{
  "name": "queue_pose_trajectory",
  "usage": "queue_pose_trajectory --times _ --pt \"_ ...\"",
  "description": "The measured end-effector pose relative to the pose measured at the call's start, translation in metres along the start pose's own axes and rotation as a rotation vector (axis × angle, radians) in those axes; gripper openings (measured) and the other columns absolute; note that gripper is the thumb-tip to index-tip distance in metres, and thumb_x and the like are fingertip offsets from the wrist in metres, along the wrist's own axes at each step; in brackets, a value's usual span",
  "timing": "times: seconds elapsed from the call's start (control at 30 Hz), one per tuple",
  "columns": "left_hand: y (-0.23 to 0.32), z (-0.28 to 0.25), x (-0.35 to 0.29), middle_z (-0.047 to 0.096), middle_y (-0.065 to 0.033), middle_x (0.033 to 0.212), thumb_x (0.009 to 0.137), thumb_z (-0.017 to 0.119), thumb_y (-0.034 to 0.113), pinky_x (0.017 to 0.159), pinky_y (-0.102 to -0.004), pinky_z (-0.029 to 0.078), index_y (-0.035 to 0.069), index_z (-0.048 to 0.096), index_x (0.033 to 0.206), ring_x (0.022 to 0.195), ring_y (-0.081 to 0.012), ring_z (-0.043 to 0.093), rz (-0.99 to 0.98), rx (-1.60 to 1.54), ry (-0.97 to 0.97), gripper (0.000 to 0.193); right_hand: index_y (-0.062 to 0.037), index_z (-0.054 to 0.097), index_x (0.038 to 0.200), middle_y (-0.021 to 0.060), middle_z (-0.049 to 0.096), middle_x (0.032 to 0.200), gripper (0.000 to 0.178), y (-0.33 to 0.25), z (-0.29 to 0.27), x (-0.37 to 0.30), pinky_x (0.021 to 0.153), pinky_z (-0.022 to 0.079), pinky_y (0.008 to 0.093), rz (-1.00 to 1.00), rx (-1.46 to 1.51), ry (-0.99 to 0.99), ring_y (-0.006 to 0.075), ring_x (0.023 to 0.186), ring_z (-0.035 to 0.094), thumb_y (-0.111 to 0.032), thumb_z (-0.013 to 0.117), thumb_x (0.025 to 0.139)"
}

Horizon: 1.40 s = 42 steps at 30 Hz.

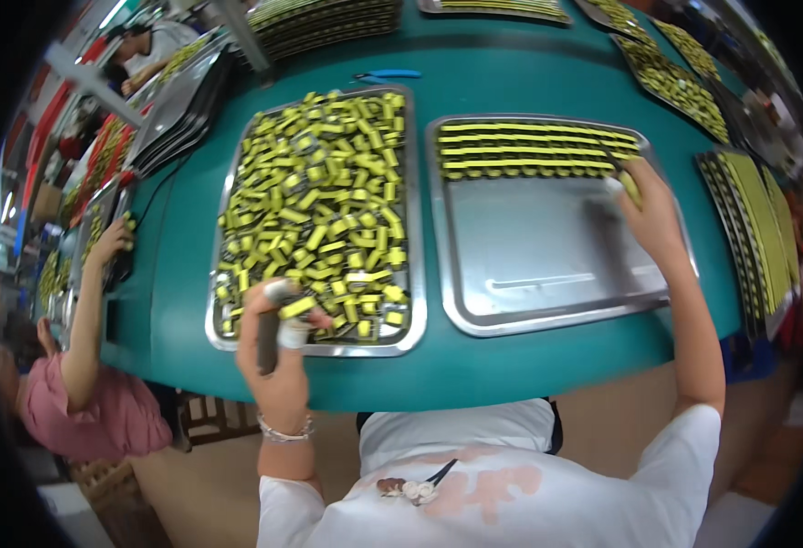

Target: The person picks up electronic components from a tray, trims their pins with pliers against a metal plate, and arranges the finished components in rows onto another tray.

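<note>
My left hand [278, 370] is closed over the near edge of a metal tray [419, 301] heaped with loose yellow-and-black block-shaped parts [314, 196]. Between its taped fingertips sits one such part [298, 307], and a dark strip-like thing [267, 342] shows along the palm. My right hand [652, 215], slightly blurred, is closed at the right end of the neat rows of parts [529, 151] in a second metal tray [547, 247]. A yellow piece [630, 189] shows in its fingers; the fingertips partly hide it. The rows fill this tray's far portion, with bare metal nearer me.
Blue-handled pliers [392, 74] lie beyond the heaped tray on the green table [502, 78]. Stacked trays [748, 228] stand at the right, and more filled trays [675, 87] at the far right. A co-worker's hand [112, 239] works at the left; another person sits farther back.
</note>
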<state>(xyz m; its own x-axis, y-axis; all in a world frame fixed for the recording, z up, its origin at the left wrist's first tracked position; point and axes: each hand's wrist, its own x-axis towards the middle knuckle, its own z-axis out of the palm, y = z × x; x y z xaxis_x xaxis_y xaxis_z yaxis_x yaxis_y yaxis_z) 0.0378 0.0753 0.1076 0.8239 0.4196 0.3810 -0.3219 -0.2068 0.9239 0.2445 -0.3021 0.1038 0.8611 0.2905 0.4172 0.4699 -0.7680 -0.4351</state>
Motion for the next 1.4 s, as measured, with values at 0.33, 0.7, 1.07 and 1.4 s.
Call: queue_pose_trajectory --times 0.33,0.7,1.07,1.4 --pt "0.012 0.056 -0.025 0.055 -0.02 0.116 0.093 0.052 0.004 0.078 -0.0354 0.053 0.005 0.043 0.125 0.087 -0.0193 0.06 -0.2 -0.621 -0.484 0.034 0.0006 0.05 0.087 0.0113 0.048 0.078 0.012 -0.096 -0.011 -0.072 0.065 0.039 0.0308 -0.094 0.337 -0.227 0.0236 0.07 0.048 -0.01 0.053 0.081" --pt "0.012 0.097 -0.018 0.054 -0.0109 0.121 0.095 0.052 0.008 0.088 -0.0291 0.048 -0.001 0.042 0.129 0.097 -0.0131 0.056 -0.38 -0.731 -0.601 0.036 0.002 0.05 0.086 0.0129 0.048 0.082 0.021 -0.087 -0.003 -0.085 0.065 0.038 0.0332 -0.076 0.271 -0.08 0.0264 0.071 0.047 -0.017 0.058 0.083" --pt "0.009 0.092 -0.023 0.058 -0.0082 0.113 0.093 0.057 0.008 0.084 -0.0272 0.05 -0.003 0.046 0.128 0.097 -0.0116 0.057 -0.4 -0.622 -0.56 0.039 0.0028 0.05 0.089 0.01 0.048 0.082 0.014 -0.087 -0.006 -0.084 0.068 0.039 0.0302 -0.107 0.258 -0.11 0.0202 0.072 0.046 -0.009 0.052 0.082" --pt "-0.003 0.09 -0.027 0.058 -0.019 0.118 0.089 0.062 0.009 0.082 -0.0374 0.055 0.001 0.049 0.126 0.092 -0.0205 0.063 -0.538 -0.913 -0.391 0.04 0.002 0.055 0.092 0.0115 0.054 0.08 0.02 -0.116 0.001 -0.095 0.066 0.042 0.0326 -0.142 0.394 -0.161 0.0224 0.072 0.052 -0.01 0.061 0.078"
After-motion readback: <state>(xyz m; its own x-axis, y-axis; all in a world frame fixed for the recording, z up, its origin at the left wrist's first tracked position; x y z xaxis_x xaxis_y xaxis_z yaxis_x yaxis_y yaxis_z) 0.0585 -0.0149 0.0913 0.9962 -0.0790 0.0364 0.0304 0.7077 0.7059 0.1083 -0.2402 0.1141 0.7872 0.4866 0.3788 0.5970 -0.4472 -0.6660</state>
